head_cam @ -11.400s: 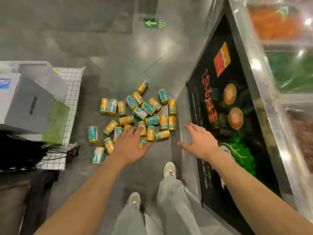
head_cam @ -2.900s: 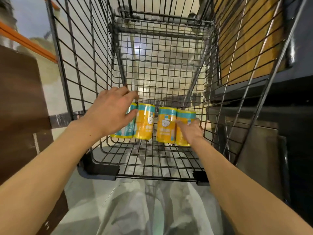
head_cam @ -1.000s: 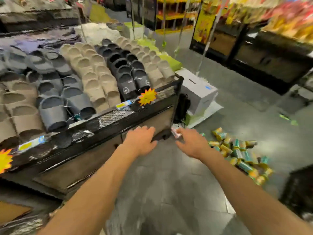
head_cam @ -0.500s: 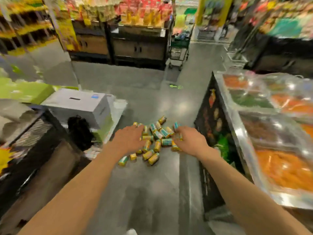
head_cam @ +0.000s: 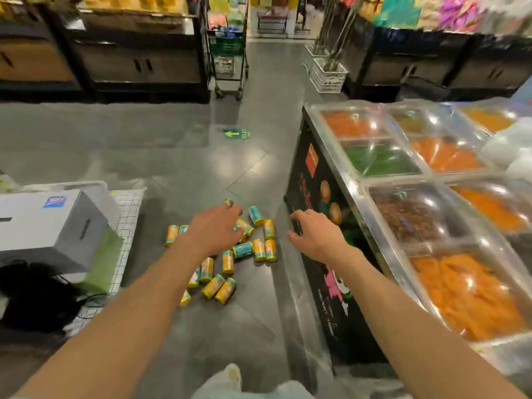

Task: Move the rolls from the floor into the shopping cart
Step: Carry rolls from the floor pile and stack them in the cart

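Note:
Several yellow-and-teal rolls lie scattered on the grey floor ahead of me. My left hand is stretched out above the pile, fingers relaxed and empty, and it hides some of the rolls. My right hand reaches forward at the right of the pile, in front of the black side of the food counter, fingers loosely bent and holding nothing. The shopping cart I am filling is out of view.
A food counter with clear-lidded bins stands at the right. A grey box on a white grid rack sits at the left, a black bag below it. A loaded cart and white baskets stand far down the aisle.
My view has swung from the slipper display to the rolls and come closer. Both empty hands stay stretched out towards the pile.

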`<move>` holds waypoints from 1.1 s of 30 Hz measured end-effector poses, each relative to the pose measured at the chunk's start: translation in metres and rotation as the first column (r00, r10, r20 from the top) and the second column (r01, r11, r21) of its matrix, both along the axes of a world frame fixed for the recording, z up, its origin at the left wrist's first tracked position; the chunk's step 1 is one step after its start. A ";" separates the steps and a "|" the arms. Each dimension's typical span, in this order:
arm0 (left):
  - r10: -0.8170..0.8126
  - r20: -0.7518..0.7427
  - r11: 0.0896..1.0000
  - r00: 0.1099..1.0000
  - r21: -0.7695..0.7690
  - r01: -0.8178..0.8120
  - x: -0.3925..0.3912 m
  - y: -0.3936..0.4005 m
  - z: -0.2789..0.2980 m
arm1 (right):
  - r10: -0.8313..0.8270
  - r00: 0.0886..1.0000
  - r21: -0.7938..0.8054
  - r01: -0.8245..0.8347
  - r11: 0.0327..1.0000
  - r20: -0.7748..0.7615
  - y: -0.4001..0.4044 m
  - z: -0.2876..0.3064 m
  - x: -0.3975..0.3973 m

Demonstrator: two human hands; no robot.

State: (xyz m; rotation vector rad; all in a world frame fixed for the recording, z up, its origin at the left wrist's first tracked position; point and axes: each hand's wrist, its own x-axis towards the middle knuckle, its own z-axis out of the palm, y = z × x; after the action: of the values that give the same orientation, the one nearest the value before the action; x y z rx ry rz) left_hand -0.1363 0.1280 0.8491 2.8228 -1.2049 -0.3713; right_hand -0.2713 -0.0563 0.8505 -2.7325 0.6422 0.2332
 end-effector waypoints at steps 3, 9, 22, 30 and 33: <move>0.006 -0.028 0.999 1.000 0.040 -0.005 0.041 -0.011 -0.019 | 0.033 0.999 -0.010 -0.033 0.999 -0.002 -0.013 -0.014 0.050; 0.116 -0.078 0.985 0.990 0.134 -0.105 0.122 -0.028 -0.075 | 0.164 0.985 0.021 -0.163 0.986 -0.052 -0.048 -0.071 0.160; 0.450 -0.277 0.893 0.849 0.130 -0.430 0.197 0.009 -0.355 | 0.437 0.860 0.099 -0.427 0.899 -0.262 -0.062 -0.358 0.278; 0.490 -0.300 0.872 0.819 0.185 -0.454 0.187 0.048 -0.608 | 0.517 0.825 0.168 -0.490 0.855 -0.227 -0.016 -0.601 0.303; 0.493 -0.299 0.870 0.817 0.196 -0.453 0.187 0.057 -0.691 | 0.568 0.795 0.162 -0.545 0.823 -0.214 -0.003 -0.680 0.307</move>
State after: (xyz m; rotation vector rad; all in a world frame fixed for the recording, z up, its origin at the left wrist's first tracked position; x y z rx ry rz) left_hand 0.0506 0.1845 0.1586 2.8505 -0.3996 -0.8672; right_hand 0.0360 -0.0591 0.1703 -2.7500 -0.1496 0.7407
